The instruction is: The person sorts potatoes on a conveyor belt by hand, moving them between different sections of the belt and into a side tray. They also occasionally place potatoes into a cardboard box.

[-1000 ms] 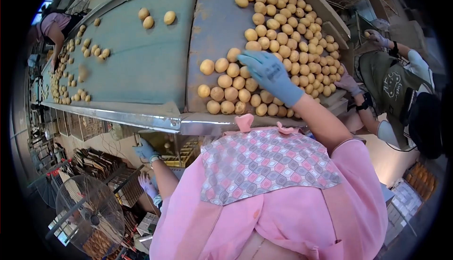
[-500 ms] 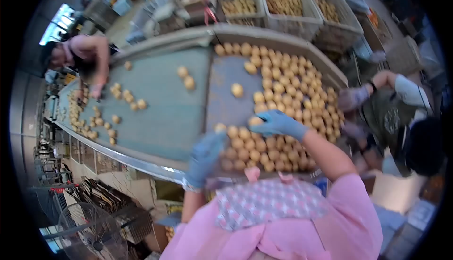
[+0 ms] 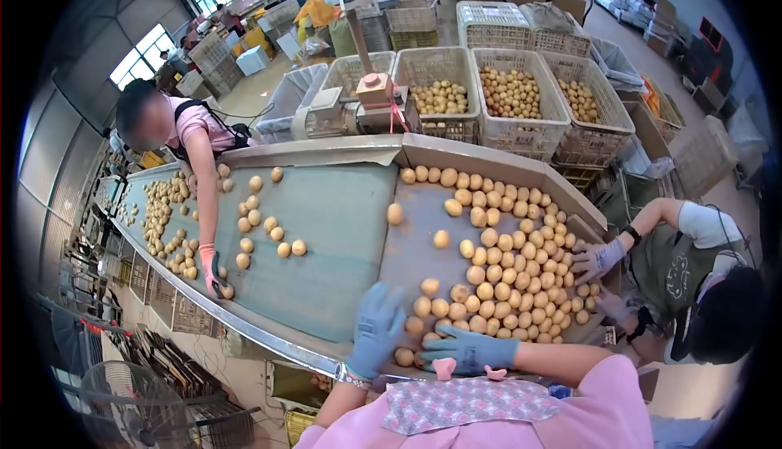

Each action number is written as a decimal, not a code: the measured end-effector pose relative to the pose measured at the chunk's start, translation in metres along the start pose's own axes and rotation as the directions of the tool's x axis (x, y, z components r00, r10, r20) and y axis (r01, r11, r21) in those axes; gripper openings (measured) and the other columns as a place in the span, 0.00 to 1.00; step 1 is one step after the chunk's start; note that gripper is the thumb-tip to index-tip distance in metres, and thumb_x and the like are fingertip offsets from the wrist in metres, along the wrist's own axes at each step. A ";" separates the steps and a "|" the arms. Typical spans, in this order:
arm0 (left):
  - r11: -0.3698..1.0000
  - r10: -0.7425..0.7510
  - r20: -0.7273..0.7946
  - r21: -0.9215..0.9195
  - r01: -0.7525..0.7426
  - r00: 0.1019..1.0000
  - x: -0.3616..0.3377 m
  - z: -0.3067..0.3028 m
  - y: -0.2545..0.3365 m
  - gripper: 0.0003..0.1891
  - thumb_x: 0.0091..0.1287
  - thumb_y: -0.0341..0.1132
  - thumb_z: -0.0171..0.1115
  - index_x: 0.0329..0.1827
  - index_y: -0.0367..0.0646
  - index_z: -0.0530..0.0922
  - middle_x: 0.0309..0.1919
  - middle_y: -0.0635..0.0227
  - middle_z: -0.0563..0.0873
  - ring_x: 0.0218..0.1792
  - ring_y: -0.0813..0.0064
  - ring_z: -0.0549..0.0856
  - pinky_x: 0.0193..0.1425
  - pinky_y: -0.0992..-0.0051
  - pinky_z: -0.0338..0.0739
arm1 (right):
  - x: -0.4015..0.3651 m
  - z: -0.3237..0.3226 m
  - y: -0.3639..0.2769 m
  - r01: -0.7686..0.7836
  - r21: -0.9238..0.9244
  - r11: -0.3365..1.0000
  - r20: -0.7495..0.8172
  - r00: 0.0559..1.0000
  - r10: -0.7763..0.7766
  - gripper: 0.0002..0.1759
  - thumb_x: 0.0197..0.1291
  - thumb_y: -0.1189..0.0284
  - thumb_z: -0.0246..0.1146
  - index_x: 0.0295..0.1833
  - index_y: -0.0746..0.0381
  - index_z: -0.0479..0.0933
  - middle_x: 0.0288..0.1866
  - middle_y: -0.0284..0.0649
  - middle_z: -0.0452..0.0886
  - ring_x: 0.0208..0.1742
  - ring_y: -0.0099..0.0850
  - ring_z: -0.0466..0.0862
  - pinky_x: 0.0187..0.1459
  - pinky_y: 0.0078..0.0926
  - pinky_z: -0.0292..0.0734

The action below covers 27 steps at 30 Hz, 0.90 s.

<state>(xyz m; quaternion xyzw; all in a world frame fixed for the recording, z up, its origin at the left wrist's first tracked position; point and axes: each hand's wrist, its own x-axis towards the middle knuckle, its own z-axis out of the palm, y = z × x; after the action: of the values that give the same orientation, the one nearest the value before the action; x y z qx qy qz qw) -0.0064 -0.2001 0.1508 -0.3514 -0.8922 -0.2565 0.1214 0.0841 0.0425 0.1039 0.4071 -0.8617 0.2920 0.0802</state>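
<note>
**Two gloved hands at the near corner of the pile**

Head view: the left hand [image 3: 376, 331], in a blue glove, lies palm down on the belt [image 3: 342, 229]. Its fingers are spread wide and hold nothing, just beside the near-left corner of the produce pile [image 3: 505, 270]. The right hand [image 3: 471, 349] lies along the pile's near edge, fingers stretched leftward over the closest pieces. What sits under its palm is hidden. Posed so, the two hands seem to bracket that corner.

The pile crowds the belt's right half, apparently held back by the raised rim [image 3: 574, 200].

Counted:
- two blue-gloved hands
- two co-workers, a pink-gloved hand [image 3: 210, 266] reaching in from the left and a grey-gloved hand [image 3: 599, 257] from the right
- three filled crates [image 3: 440, 51] behind the belt
- tan pieces in the pile too many to count exactly, well over sixty, with two strays apart from it
</note>
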 end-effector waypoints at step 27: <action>0.878 0.275 0.453 -0.478 -0.029 0.848 -0.021 -0.001 0.008 0.15 0.73 0.40 0.70 0.56 0.42 0.88 0.50 0.52 0.90 0.49 0.52 0.90 0.58 0.60 0.84 | 0.038 0.017 0.039 -0.715 -0.178 0.676 0.070 0.677 0.733 0.29 0.68 0.62 0.65 0.71 0.65 0.77 0.73 0.50 0.78 0.75 0.52 0.76 0.74 0.57 0.72</action>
<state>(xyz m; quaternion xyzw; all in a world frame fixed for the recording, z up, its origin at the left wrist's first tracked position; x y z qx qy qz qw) 0.0144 -0.2073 0.1460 -0.4964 -0.7755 -0.3448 -0.1827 0.0318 0.0275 0.0872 0.0444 -0.9735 0.2122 -0.0732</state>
